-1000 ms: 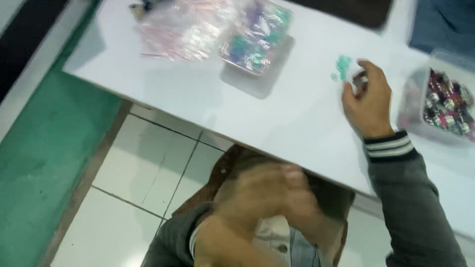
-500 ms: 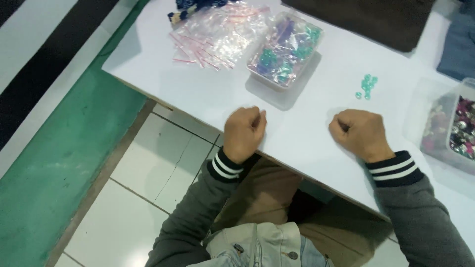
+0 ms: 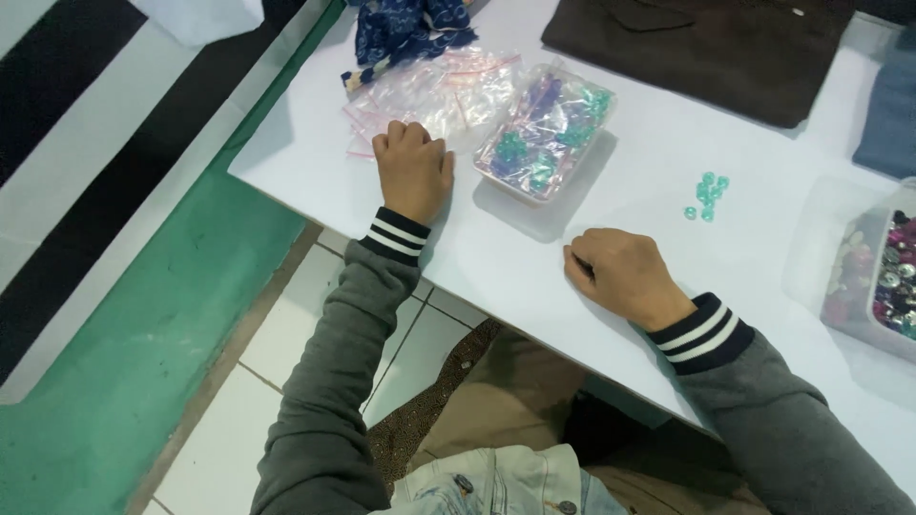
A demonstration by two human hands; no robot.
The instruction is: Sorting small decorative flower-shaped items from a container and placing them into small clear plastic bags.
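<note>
Resting left hand point(image 3: 412, 170) on plastic bags point(image 3: 434, 95), bead tray point(image 3: 546, 133) beside, right hand point(image 3: 622, 275) fisted

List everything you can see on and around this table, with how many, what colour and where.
table: one, white, across the middle of the view
small zip bags: a loose pile, clear with pink edges, far left of the table, under the left hand's fingertips
bead box: one, clear, holding teal and purple pieces, right of the bags
loose beads: a small cluster, teal, on the table right of the box
second container: one, clear, with mixed shiny pieces, right edge
brown cloth: one, far side
blue patterned cloth: one, far left
blue-grey cloth: one, far right
floor: green strip and white tiles, left
left hand: one, curled, on the bags
right hand: one, fisted, resting on the table
</note>
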